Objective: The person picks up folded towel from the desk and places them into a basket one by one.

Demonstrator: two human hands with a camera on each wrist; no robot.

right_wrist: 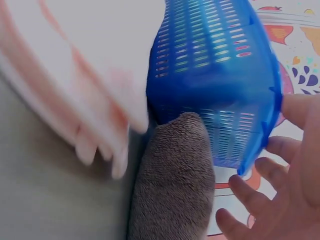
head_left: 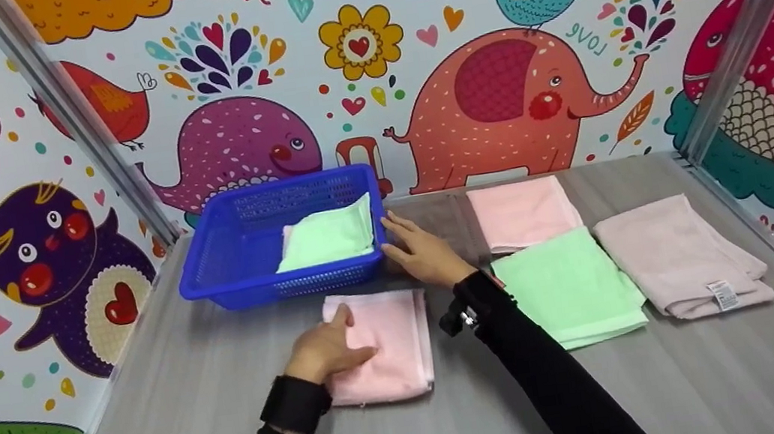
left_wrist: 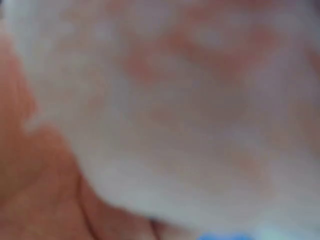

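My left hand holds a folded pink towel in front of the basket. Its thumb and one finger lie over the towel, and in the right wrist view fingertips poke out beneath the folds. Blurred cloth fills most of the left wrist view. Fingers spread, my right hand rests at the right-hand rim of a blue plastic basket. Inside that basket a folded light green towel leans toward the right wall, with a bit of pink cloth showing behind it.
A brown towel lies right beside the basket. Further right are a folded pink towel, a light green towel and a dusty-pink towel with a white label. Printed panels enclose the grey table at the back and sides.
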